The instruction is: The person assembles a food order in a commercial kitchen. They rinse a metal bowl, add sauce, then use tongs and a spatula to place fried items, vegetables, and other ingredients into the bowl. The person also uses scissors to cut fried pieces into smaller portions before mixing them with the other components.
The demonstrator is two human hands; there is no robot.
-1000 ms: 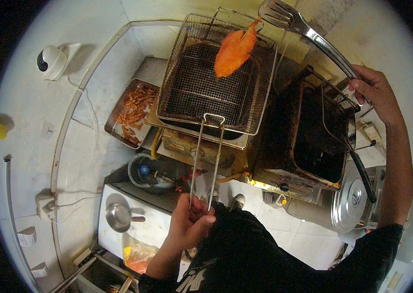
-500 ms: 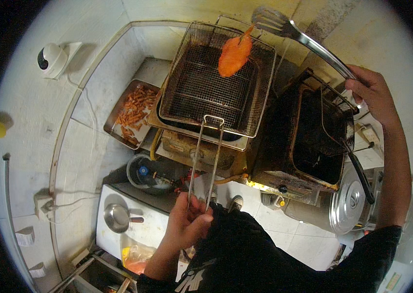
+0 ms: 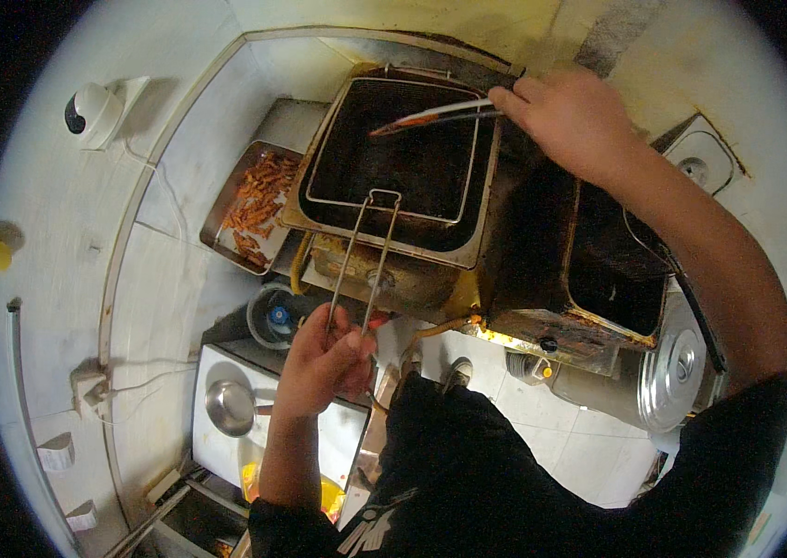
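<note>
My left hand (image 3: 333, 358) grips the long wire handle of a fry basket (image 3: 430, 213). The basket sits sunk in the dark well of the left fryer (image 3: 412, 244), with its rim showing and its mesh mostly lost in the dark. Over the basket, my right hand (image 3: 579, 121) is closed on metal tongs (image 3: 458, 111), seen nearly edge-on. Between the tongs' tips shows a thin strip of an orange fried piece (image 3: 421, 120).
Left of the fryer is a metal tray (image 3: 270, 251) of browned fried strips. A second fryer (image 3: 612, 279) stands to the right, a round metal lid (image 3: 672, 372) beside it. A small pan (image 3: 229, 407) rests on a white surface (image 3: 296, 432) at lower left.
The basket has gone down into the fryer well. My right hand has swung left and in over it, tongs and orange piece with it. My left hand has shifted slightly left and up in the picture.
</note>
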